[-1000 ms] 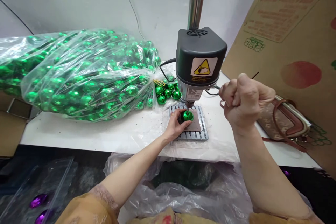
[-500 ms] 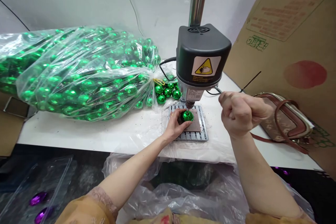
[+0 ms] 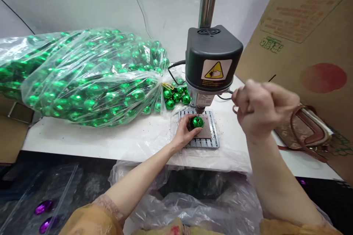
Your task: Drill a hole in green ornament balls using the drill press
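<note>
Backing the white table (image 3: 104, 139): pale wall (image 3: 88, 0) (cardboard box (image 3: 306, 44) alongside); left grip (image 3: 184, 133) pinches green ball (image 3: 198, 122), right grip (image 3: 261, 110) clenched.

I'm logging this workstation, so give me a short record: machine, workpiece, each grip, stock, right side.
Machine: bench drill press
Workpiece: green faceted ball, beneath the drill chuck
Left grip: fingers around the ball
Right grip: raised, closed; contents hidden
Stock: tied clear plastic bag of green balls; more balls by its neck
Right side: handbag, printed cardboard box
</note>
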`<move>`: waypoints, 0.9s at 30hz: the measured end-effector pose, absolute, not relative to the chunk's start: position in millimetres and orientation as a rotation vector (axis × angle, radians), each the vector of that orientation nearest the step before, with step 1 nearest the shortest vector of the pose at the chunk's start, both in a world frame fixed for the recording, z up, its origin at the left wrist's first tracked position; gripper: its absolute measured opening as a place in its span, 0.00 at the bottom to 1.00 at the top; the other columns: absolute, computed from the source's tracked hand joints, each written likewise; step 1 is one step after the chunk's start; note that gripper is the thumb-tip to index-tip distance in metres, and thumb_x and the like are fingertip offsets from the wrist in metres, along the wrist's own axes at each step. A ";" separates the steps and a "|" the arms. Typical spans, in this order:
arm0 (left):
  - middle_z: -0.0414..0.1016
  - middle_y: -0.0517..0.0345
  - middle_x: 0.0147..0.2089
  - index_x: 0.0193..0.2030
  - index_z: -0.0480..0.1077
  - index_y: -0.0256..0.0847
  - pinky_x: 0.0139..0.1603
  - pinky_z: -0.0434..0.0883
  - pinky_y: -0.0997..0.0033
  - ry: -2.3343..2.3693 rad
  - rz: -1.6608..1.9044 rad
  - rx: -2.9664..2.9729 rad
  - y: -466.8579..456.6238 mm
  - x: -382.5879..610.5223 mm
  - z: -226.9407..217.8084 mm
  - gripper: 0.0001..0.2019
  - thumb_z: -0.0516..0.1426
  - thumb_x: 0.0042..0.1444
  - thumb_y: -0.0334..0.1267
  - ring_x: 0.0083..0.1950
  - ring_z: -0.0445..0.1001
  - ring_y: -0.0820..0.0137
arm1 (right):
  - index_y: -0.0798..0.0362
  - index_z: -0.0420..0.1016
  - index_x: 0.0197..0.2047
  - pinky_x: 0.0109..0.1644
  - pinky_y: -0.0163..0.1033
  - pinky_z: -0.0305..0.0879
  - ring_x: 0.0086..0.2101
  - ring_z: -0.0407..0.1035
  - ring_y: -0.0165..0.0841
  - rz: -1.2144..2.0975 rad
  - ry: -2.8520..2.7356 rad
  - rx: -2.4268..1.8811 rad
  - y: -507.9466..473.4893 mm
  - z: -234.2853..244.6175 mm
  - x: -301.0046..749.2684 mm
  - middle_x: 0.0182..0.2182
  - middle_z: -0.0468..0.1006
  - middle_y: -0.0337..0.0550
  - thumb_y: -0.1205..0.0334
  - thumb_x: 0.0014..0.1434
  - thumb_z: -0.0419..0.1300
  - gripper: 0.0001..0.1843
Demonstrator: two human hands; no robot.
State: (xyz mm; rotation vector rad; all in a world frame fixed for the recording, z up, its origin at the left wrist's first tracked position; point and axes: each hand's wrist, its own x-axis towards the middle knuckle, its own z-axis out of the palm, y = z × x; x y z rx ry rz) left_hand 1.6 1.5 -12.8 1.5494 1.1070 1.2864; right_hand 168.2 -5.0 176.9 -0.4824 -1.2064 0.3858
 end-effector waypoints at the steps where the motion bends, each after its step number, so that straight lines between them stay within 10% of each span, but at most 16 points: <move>1: 0.76 0.49 0.54 0.55 0.72 0.44 0.59 0.72 0.55 1.110 1.288 1.533 0.9 2.5 -11.4 0.27 0.72 0.50 0.47 0.57 0.75 0.57 | 0.53 0.54 0.14 0.18 0.37 0.45 0.13 0.48 0.21 0.425 -1.181 -0.507 -3.0 189.3 167.5 0.10 0.55 0.29 0.68 0.58 0.61 0.26; 12: 0.76 0.51 0.49 0.51 0.73 0.43 0.52 0.75 0.60 1.177 1.324 1.760 -62.3 -1.6 24.6 0.20 0.67 0.56 0.49 0.51 0.76 0.60 | 0.50 0.58 0.13 0.15 0.34 0.46 0.11 0.49 0.20 0.703 -1.147 -0.587 18.8 227.8 169.6 0.09 0.59 0.28 0.64 0.58 0.61 0.24; 21: 0.77 0.58 0.58 0.53 0.75 0.66 0.37 0.77 0.60 0.566 0.348 2.803 -144.3 -36.6 8.9 0.18 0.65 0.57 0.42 0.39 0.78 0.62 | 0.50 0.59 0.14 0.14 0.36 0.44 0.11 0.49 0.21 0.667 -1.137 -0.557 18.5 225.8 168.1 0.09 0.59 0.30 0.64 0.58 0.61 0.23; 27: 0.78 0.51 0.48 0.55 0.72 0.50 0.42 0.78 0.62 0.946 1.027 2.610 -72.6 -54.9 21.7 0.12 0.56 0.66 0.36 0.45 0.79 0.62 | 0.50 0.57 0.14 0.15 0.35 0.44 0.11 0.49 0.21 0.659 -1.152 -0.547 17.9 224.8 168.5 0.10 0.58 0.29 0.63 0.58 0.63 0.25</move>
